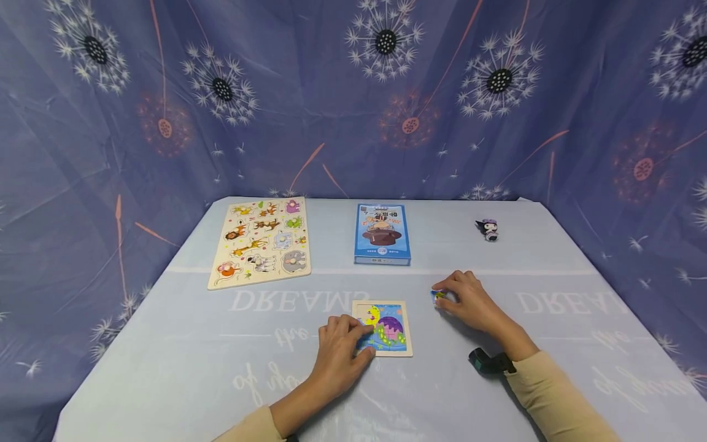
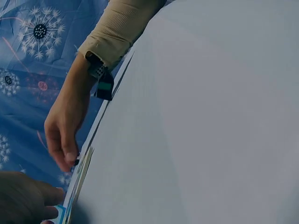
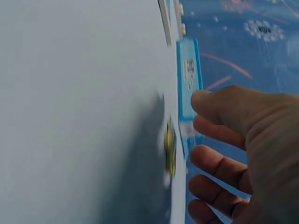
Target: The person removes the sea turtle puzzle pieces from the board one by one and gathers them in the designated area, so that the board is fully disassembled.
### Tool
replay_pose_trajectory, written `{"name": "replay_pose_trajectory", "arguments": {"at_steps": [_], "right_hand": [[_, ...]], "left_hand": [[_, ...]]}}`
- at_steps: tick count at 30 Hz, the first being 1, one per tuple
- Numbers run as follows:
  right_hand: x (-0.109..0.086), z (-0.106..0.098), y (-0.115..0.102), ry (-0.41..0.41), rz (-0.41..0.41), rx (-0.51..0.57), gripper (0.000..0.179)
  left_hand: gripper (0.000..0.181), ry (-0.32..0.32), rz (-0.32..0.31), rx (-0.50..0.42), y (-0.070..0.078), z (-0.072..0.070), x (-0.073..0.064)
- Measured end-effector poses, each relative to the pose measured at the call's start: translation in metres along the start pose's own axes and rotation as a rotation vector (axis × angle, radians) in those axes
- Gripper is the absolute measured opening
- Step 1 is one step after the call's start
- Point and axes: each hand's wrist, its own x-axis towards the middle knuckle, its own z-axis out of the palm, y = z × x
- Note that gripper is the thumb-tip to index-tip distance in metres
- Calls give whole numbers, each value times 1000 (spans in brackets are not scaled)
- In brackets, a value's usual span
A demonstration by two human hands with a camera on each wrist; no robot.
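Two bare hands are working over the bench [image 1: 166, 350]: the left hand [image 1: 341, 353] is resting on the left side of a picture puzzle [image 1: 407, 331], its fingers parted and gently bent, while the right hand [image 1: 469, 301] is reaching over a loose piece [image 1: 439, 295] lying on the bench to the puzzle's right. The right fingers are hanging spread; whether they are touching the piece, the pictures are not telling. Picking it up is probably the step in hand. Good handling is likely calling for thumb and forefinger meeting opposite edges, and for the left hand pressing lightly, keeping the puzzle from sliding.
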Motion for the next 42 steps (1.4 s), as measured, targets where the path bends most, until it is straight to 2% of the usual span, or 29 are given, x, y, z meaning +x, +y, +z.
{"name": "replay_pose_trajectory", "arguments": {"at_steps": [6,12,21,29,38,42], "right_hand": [[5,8,-23,-56,-54,15,27],[18,14,-43,-129,-186,30,29],[46,19,-67,-369,-297,55,33],[61,23,-74,-513,-363,25,36],[64,21,-76,-541,-372,0,36],[64,21,-77,-539,-372,-15,34]], "left_hand": [[33,-23,20,25,4,5,4],[32,-28,16,55,4,9,5],[32,-34,8,65,4,10,4],[32,-44,-6,57,4,10,4],[32,-20,-6,63,5,11,4],[32,-31,-11,64,5,10,4]]}}
